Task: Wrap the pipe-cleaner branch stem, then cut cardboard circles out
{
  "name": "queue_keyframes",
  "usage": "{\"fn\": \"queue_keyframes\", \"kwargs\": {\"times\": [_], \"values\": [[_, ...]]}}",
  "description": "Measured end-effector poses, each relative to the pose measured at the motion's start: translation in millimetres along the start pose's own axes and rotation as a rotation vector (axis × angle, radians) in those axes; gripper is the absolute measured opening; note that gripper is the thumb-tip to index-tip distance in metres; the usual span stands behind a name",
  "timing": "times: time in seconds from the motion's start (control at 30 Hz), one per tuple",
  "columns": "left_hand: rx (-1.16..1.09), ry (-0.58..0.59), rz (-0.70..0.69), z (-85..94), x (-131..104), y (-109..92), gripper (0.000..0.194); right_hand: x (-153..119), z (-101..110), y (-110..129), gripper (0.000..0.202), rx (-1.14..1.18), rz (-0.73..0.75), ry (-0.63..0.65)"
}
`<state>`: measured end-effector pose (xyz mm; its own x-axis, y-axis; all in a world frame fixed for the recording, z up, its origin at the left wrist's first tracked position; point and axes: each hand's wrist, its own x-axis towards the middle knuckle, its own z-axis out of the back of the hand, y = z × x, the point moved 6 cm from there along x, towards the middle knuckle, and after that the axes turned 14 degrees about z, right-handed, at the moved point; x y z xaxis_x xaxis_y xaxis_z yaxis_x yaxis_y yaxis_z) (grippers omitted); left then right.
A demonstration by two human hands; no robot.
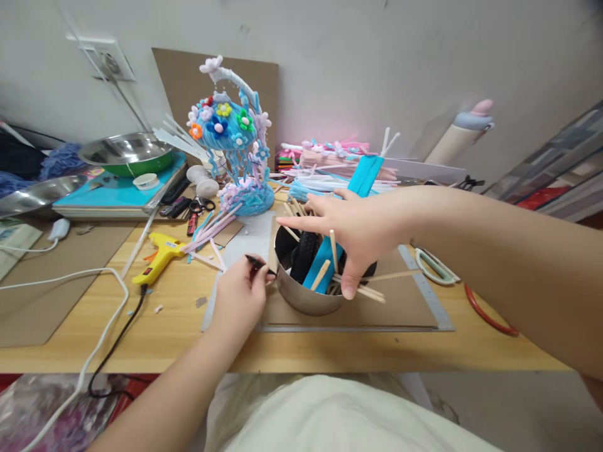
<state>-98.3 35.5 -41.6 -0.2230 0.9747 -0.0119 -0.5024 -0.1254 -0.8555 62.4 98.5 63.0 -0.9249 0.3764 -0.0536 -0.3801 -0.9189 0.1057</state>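
A steel bowl [308, 300] stands on a sheet of brown cardboard [400, 311], holding wooden sticks [320, 275], a black object [305, 254] and a folded blue strip [366, 176]. Over the bowl my right hand [351, 229] is spread, its thumb by the sticks at the near right rim. My left hand [242, 292] pinches a dark pen [257, 263], whose tip points at the bowl's left side. Part of the bowl's contents is hidden under my right hand.
Left of the cardboard lies a yellow glue gun [162, 257] with a black cord. Behind stand a blue flowered jellyfish-shaped craft [226, 132] and bundles of pipe cleaners [330, 157]. Scissors [436, 267] and a red ring [487, 314] are at right, a white bottle [459, 135] behind.
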Motion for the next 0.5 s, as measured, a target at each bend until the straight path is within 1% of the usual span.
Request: {"fn": "queue_keyframes", "kwargs": {"times": [0.17, 0.27, 0.33, 0.37, 0.43, 0.5], "values": [[0.018, 0.014, -0.048, -0.5, 22.0, -9.9, 0.005, 0.3, 3.0, -0.9, 0.113, 0.092, 0.039, -0.103], [-0.027, -0.034, -0.022, 11.3, 23.1, -8.6, 0.006, -0.1, 4.5, -0.2, 0.114, 0.124, 0.057, -0.165], [-0.092, -0.109, 0.011, 24.9, 16.1, -7.2, 0.012, 0.6, 4.5, 2.2, 0.121, 0.106, 0.058, -0.166], [-0.128, -0.149, 0.023, 31.9, 10.0, -7.3, 0.015, 1.6, 3.8, 3.9, 0.125, 0.081, 0.057, -0.14], [-0.189, -0.217, 0.015, 43.5, -6.8, -10.6, 0.019, 3.9, 2.7, 6.4, 0.128, 0.011, 0.048, -0.058], [-0.245, -0.258, -0.037, 51.7, -27.4, -17.7, 0.019, 3.9, 4.5, 6.5, 0.124, -0.054, 0.032, 0.021]]}}
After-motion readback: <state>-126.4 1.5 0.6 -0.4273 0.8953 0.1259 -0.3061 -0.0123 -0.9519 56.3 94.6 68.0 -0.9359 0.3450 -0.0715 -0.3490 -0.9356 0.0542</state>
